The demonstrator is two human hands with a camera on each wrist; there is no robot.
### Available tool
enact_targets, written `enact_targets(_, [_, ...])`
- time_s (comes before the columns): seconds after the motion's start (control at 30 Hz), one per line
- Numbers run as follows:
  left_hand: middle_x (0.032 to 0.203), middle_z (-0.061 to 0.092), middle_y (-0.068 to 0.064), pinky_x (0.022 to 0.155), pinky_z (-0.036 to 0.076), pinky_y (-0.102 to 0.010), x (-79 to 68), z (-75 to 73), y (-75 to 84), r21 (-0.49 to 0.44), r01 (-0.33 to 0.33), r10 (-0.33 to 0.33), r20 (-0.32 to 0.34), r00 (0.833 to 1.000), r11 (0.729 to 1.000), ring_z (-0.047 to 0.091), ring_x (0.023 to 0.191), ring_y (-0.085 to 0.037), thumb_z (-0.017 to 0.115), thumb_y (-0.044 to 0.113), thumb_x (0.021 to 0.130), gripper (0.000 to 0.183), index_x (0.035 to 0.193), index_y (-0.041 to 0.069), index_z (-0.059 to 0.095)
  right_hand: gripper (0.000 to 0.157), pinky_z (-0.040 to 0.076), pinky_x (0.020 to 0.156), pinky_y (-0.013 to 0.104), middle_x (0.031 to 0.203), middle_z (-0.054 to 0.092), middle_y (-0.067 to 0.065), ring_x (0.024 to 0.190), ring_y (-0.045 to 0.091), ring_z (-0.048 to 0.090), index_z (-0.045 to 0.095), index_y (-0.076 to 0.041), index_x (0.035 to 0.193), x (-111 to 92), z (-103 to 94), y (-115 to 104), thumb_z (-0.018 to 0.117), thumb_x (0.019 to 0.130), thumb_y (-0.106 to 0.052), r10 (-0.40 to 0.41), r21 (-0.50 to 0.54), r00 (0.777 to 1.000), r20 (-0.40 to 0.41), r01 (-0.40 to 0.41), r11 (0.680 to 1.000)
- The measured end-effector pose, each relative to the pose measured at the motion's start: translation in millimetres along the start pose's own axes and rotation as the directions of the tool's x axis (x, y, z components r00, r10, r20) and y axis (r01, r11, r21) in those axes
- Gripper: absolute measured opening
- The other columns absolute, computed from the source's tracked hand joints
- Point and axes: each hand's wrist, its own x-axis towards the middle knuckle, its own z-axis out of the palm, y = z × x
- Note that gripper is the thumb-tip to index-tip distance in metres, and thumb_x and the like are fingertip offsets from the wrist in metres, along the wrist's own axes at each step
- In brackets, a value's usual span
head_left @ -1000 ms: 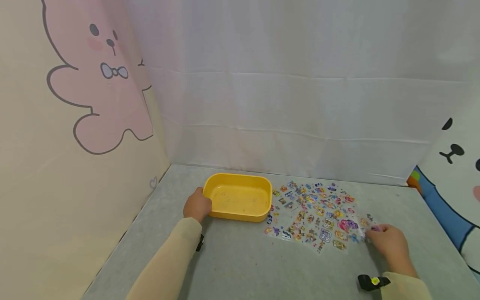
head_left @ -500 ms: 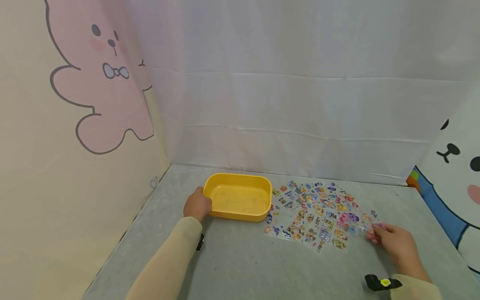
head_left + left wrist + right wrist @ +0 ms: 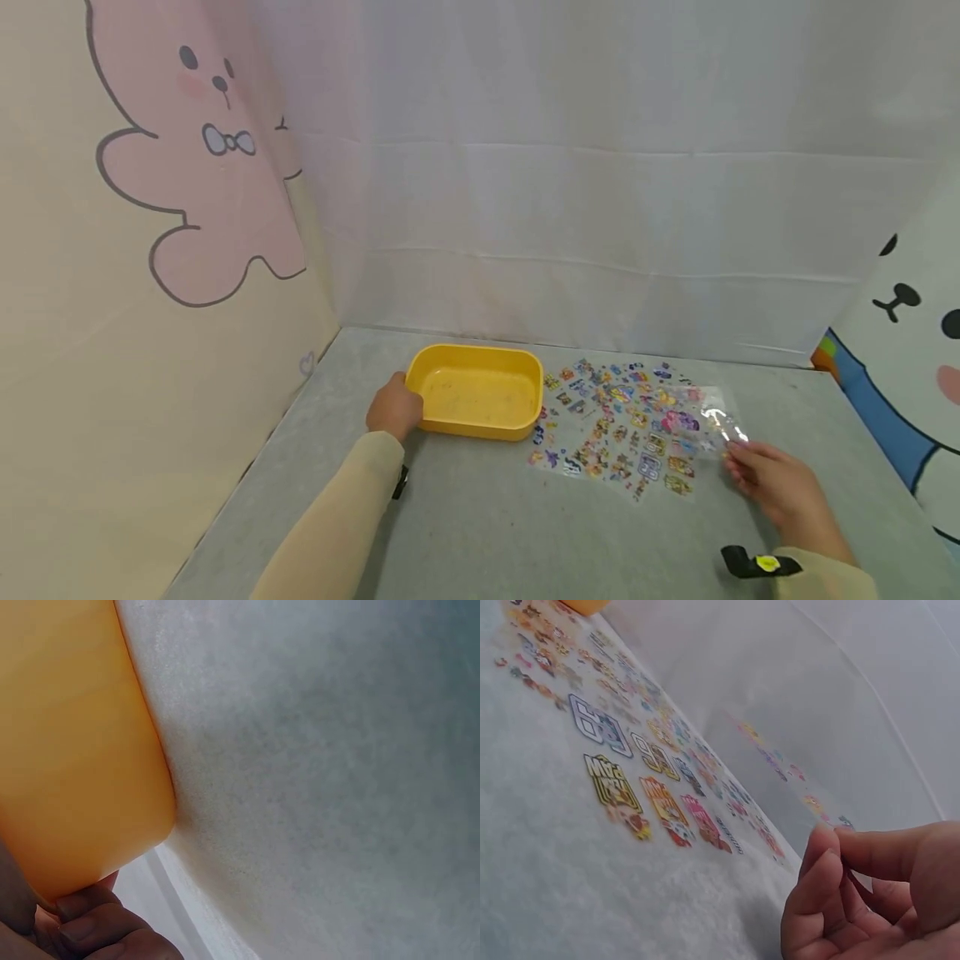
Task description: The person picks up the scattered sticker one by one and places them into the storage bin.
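My left hand (image 3: 395, 408) grips the left end of a yellow plastic tray (image 3: 472, 432) on the table. In the left wrist view its curled fingers (image 3: 105, 926) are at the tray's end. At the right, my right hand (image 3: 776, 492) pinches the near corner of a clear sticker sheet (image 3: 712, 408) between thumb and fingertips. That sheet is raised and tilted, glossy with reflected light, and shows in the right wrist view beyond the fingers. Below it, several transparent sticker sheets (image 3: 607, 450) with colourful cartoon figures lie overlapping beside the tray.
The grey table (image 3: 480, 525) meets a white curtain (image 3: 600, 208) at its back edge. A cream wall panel with a pink bear (image 3: 225, 192) rises on the left. On the right stands another panel (image 3: 900, 358) with a white cartoon animal.
The right hand first shifted a little right with the pinched sticker sheet. The sheet then lifted and tilted up off the others, moving slightly left. The left hand and tray stayed put.
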Motion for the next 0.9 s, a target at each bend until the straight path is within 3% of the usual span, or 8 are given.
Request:
enact_targets(0.2, [0.128, 0.065, -0.020, 0.094, 0.051, -0.051, 1.1, -2.4, -1.3, 0.009, -0.011, 0.011, -0.014, 1.000, 1.000, 0.060, 0.100, -0.032, 0.054, 0.010, 0.096, 0.053, 0.147, 0.001, 0.050, 0.019, 0.060, 0.070, 0.030, 0.082, 0.072, -0.003, 0.076, 0.011, 0.069, 0.060, 0.002, 0.120, -0.8, 12.4, -1.4, 0.056, 0.106, -0.008, -0.009, 0.044, 0.996, 0.085, 0.005, 0.999])
enact_targets(0.33, [0.126, 0.066, -0.019, 0.093, 0.051, -0.051, 1.1, -2.0, 0.3, 0.009, -0.008, 0.008, -0.014, 1.000, 1.000, 0.061, 0.099, -0.032, 0.056, 0.010, 0.095, 0.051, 0.145, 0.002, 0.053, 0.015, 0.061, 0.073, 0.032, 0.082, 0.074, 0.001, 0.077, 0.013, 0.072, 0.067, -0.001, 0.107, -3.4, 21.4, -0.2, 0.052, 0.105, -0.003, -0.011, 0.116, 0.990, 0.140, -0.005, 0.993])
enact_targets(0.43, [0.128, 0.066, -0.020, 0.094, 0.051, -0.052, 1.3, -0.9, 0.6, 0.001, -0.016, 0.016, -0.019, 1.000, 1.000, 0.062, 0.102, -0.032, 0.056, 0.010, 0.095, 0.052, 0.146, 0.002, 0.052, 0.025, 0.061, 0.074, 0.031, 0.082, 0.075, 0.002, 0.078, 0.013, 0.073, 0.072, -0.010, 0.092, -6.4, 28.8, 0.7, 0.052, 0.105, 0.000, -0.042, 0.162, 0.982, 0.185, 0.012, 0.987])
enact_targets(0.53, [0.128, 0.066, -0.020, 0.095, 0.051, -0.052, 1.3, -0.4, -0.8, -0.005, -0.034, 0.034, -0.029, 0.999, 0.999, 0.063, 0.105, -0.033, 0.055, 0.010, 0.095, 0.052, 0.147, 0.002, 0.052, 0.030, 0.061, 0.075, 0.029, 0.083, 0.075, 0.001, 0.078, 0.011, 0.073, 0.073, -0.015, 0.089, -10.6, 37.8, -0.1, 0.053, 0.105, 0.000, -0.081, 0.166, 0.975, 0.206, 0.047, 0.985])
enact_targets(0.77, [0.129, 0.066, -0.021, 0.096, 0.051, -0.052, -1.3, -1.6, 1.0, 0.011, -0.029, 0.029, -0.031, 0.999, 1.000, 0.063, 0.107, -0.034, 0.056, 0.011, 0.097, 0.050, 0.146, 0.001, 0.053, 0.014, 0.060, 0.070, 0.027, 0.083, 0.074, 0.002, 0.074, 0.011, 0.071, 0.067, 0.000, 0.102, -22.2, 65.7, -4.1, 0.053, 0.105, -0.002, -0.109, 0.120, 0.976, 0.188, 0.088, 0.989])
enact_targets(0.9, [0.129, 0.066, -0.020, 0.097, 0.051, -0.052, 0.0, -0.2, 1.4, 0.022, -0.020, 0.021, -0.032, 0.999, 1.000, 0.063, 0.108, -0.034, 0.056, 0.012, 0.097, 0.049, 0.145, 0.001, 0.054, 0.021, 0.060, 0.069, 0.027, 0.085, 0.073, 0.001, 0.074, 0.010, 0.070, 0.059, 0.009, 0.119, -27.7, 81.5, -4.7, 0.052, 0.107, -0.006, -0.113, 0.071, 0.978, 0.175, 0.102, 0.992])
